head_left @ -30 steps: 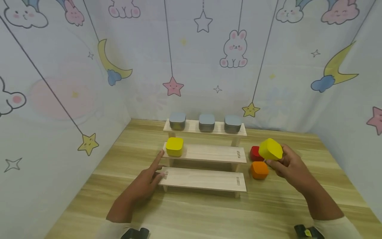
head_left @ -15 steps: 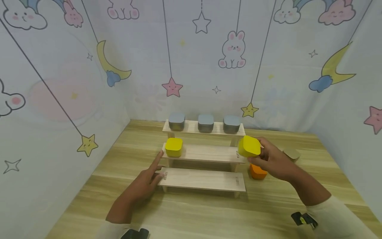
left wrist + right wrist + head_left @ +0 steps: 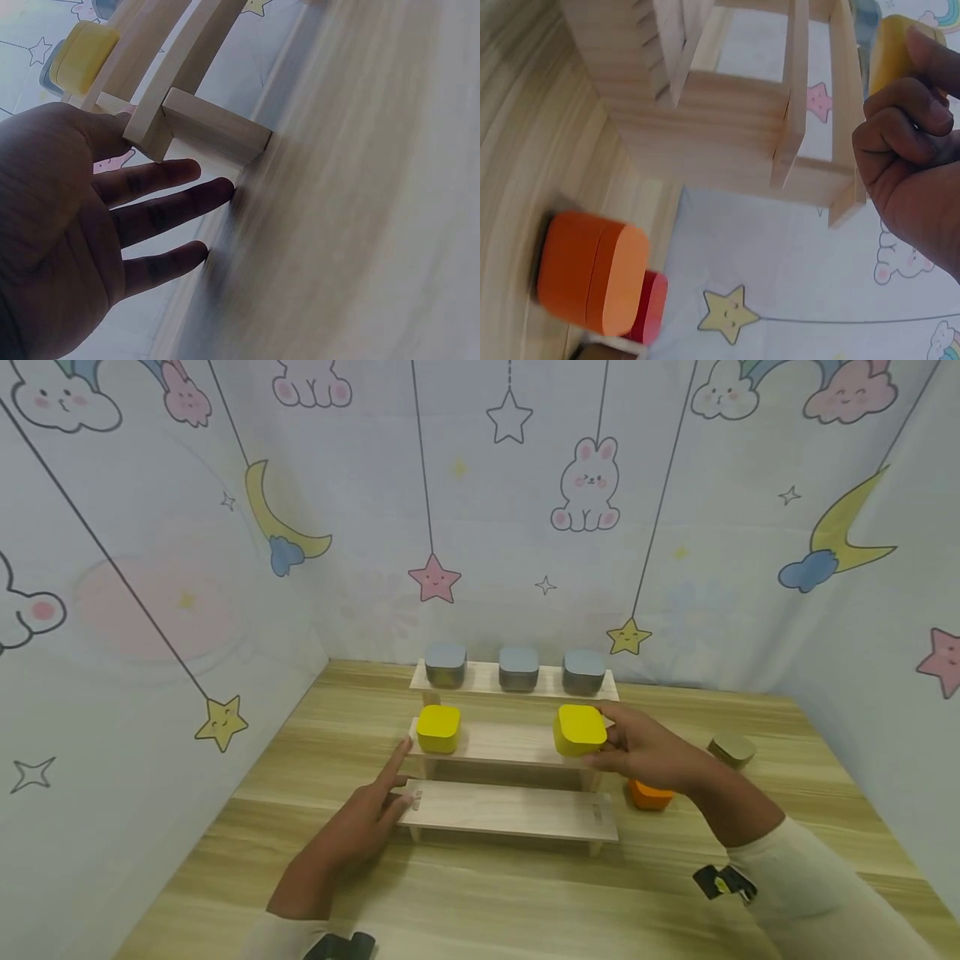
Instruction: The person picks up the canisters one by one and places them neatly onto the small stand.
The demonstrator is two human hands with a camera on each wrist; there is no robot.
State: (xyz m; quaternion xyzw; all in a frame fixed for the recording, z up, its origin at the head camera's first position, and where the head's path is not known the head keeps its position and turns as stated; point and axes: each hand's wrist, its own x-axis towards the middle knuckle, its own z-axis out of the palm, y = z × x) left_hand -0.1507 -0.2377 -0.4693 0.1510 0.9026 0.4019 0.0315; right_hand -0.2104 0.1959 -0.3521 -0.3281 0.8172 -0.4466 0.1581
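Observation:
My right hand (image 3: 645, 745) pinches a yellow rounded-square block (image 3: 580, 729) above the right part of the middle step (image 3: 506, 743) of a pale wooden three-step stand. In the right wrist view that block (image 3: 892, 52) is partly covered by the thumb and curled fingers. A second yellow block (image 3: 438, 728) sits at the left end of the same step. My left hand (image 3: 365, 814) rests by the stand's left side, its thumb at the bottom step (image 3: 510, 808) and its index finger reaching toward the middle one. Straight, spread fingers (image 3: 172, 206) show in the left wrist view.
Three grey blocks (image 3: 519, 668) stand on the top step. Right of the stand, an orange block (image 3: 649, 795) lies on the wood-grain table (image 3: 480, 902), with a red block (image 3: 651, 307) behind it. Farther right is a brownish-gold block (image 3: 731, 749). Printed cloth (image 3: 487, 527) hangs around the back and sides.
My right hand has carried the yellow block leftward from above the red and orange blocks to over the middle step's right part. The left hand has stayed in place.

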